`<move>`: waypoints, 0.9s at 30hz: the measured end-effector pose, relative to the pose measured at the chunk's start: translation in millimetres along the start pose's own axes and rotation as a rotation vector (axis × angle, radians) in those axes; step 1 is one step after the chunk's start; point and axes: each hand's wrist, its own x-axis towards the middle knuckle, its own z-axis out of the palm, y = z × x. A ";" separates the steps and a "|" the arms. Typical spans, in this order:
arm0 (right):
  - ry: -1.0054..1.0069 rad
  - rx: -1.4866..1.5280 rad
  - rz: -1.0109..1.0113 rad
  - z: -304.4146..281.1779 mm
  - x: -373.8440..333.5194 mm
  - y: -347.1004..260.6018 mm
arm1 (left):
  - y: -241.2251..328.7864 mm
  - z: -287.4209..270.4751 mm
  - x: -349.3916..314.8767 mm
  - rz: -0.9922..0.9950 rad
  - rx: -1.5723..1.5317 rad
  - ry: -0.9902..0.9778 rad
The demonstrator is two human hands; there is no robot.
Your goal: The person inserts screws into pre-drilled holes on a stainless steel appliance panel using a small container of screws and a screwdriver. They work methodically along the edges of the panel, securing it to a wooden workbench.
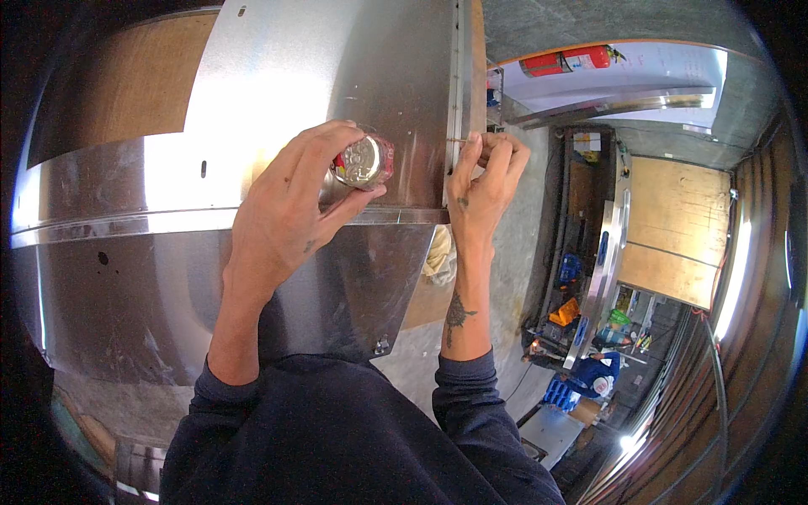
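Observation:
In my left hand is a small clear container with a red label, its round, shiny end facing up. The fingers and thumb wrap round its sides, above a large shiny sheet-metal panel. My right hand is at the panel's right edge strip, with thumb and forefinger pinched together on a thin stick-like thing. That thing lies across the edge strip; its exact kind is too small to make out.
A bent metal flange slopes down on the near side. Yellowish cloth lies below my right wrist. Further right are a red fire extinguisher, long metal profiles, a rack with blue and orange things, and a person in blue.

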 end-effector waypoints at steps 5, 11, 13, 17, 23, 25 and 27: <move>0.000 0.024 0.011 -0.5 2.5 -2.3 | 1.8 -2.1 1.7 -0.009 0.002 -0.001; -0.001 0.016 0.011 1.2 3.3 -1.3 | 0.7 -1.9 2.7 -0.011 0.001 -0.009; 0.001 0.032 0.015 1.9 4.1 -1.1 | 1.8 -2.9 3.6 -0.017 0.005 -0.015; -0.003 0.013 0.017 1.0 4.8 -1.0 | 0.6 -2.4 4.6 -0.008 -0.007 -0.016; 0.037 0.036 0.093 -12.2 7.0 -9.8 | 1.1 -2.1 4.9 -0.008 -0.014 -0.013; 0.100 -0.014 0.048 -23.2 9.6 -14.2 | 3.0 -3.9 4.8 -0.024 -0.018 -0.021; 0.137 0.155 0.166 -34.8 10.1 -33.4 | 2.7 -2.9 4.3 -0.027 -0.014 -0.024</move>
